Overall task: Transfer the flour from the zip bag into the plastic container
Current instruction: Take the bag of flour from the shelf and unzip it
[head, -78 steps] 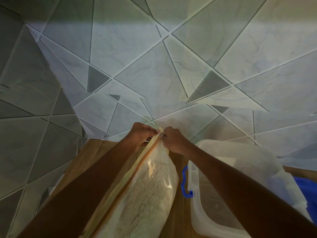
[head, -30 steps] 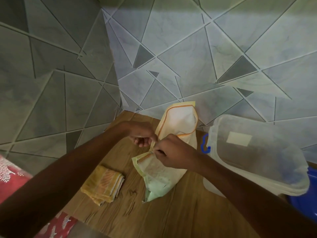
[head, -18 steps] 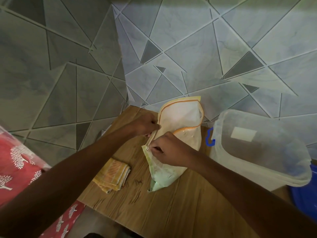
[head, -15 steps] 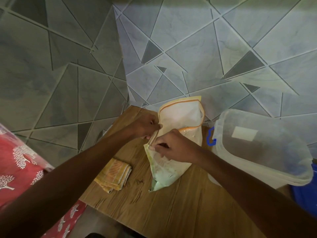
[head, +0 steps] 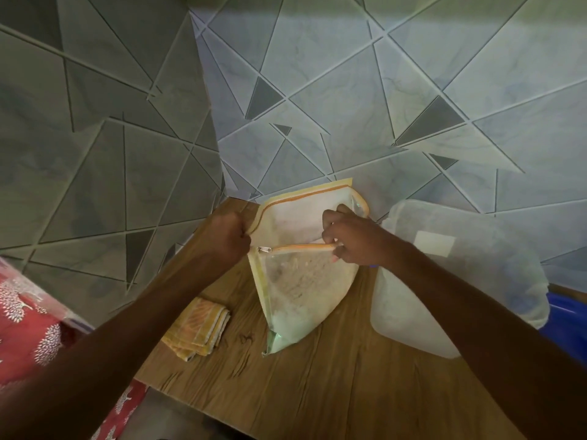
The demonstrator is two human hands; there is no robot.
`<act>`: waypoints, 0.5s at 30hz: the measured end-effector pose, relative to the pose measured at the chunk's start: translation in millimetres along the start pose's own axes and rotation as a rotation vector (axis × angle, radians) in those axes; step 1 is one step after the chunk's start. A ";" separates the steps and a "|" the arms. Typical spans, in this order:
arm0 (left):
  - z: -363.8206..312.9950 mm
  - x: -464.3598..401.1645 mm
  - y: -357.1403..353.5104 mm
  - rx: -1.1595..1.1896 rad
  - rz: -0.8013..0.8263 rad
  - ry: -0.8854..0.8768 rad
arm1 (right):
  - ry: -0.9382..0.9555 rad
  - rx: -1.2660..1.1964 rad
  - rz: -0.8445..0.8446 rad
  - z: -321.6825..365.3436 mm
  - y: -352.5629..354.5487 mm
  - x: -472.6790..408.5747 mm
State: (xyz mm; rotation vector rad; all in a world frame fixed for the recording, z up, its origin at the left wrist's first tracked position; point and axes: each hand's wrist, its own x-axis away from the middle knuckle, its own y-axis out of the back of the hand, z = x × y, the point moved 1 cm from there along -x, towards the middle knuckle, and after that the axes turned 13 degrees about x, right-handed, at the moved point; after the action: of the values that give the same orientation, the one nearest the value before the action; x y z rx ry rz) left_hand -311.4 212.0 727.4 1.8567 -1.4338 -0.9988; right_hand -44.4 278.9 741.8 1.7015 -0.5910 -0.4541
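Since half a second ago, my right hand (head: 355, 241) has drawn one lip rightward; left hand (head: 227, 238) pinches the opposite lip. Zip bag (head: 301, 281) stands open on the bench (head: 317, 392), flour inside, plastic container (head: 460, 281) beside. Pouring seems next.
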 end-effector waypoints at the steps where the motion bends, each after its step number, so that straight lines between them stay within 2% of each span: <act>1: 1.4 0.4 -0.6 -0.020 0.027 -0.034 | 0.022 -0.055 0.028 -2.4 2.2 2.8; 3: -11.1 1.2 -1.9 -0.044 0.145 -0.164 | 0.064 -0.106 0.057 -0.9 2.7 3.7; 5: -30.4 6.2 -3.4 0.081 0.285 -0.235 | 0.078 -0.106 -0.002 4.7 2.6 0.3; 8: -39.3 13.4 -13.8 0.314 0.430 -0.176 | 0.051 -0.092 -0.088 5.9 -0.9 -5.1; 11: -35.7 17.1 -19.0 0.385 0.321 -0.054 | 0.044 -0.106 -0.165 4.2 -8.6 -9.1; 13: -37.0 18.4 -17.9 0.353 0.256 -0.101 | 0.028 -0.102 -0.174 4.0 -7.6 -13.6; 15: -38.3 21.9 -15.8 0.285 0.258 -0.163 | 0.041 -0.035 -0.138 4.4 -2.7 -21.9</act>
State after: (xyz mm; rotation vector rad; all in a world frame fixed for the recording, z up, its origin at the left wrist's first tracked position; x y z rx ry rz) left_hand -267.9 194.9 731.1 1.7514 -1.9438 -0.8698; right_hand -64.0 289.2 737.9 1.7205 -0.4353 -0.5231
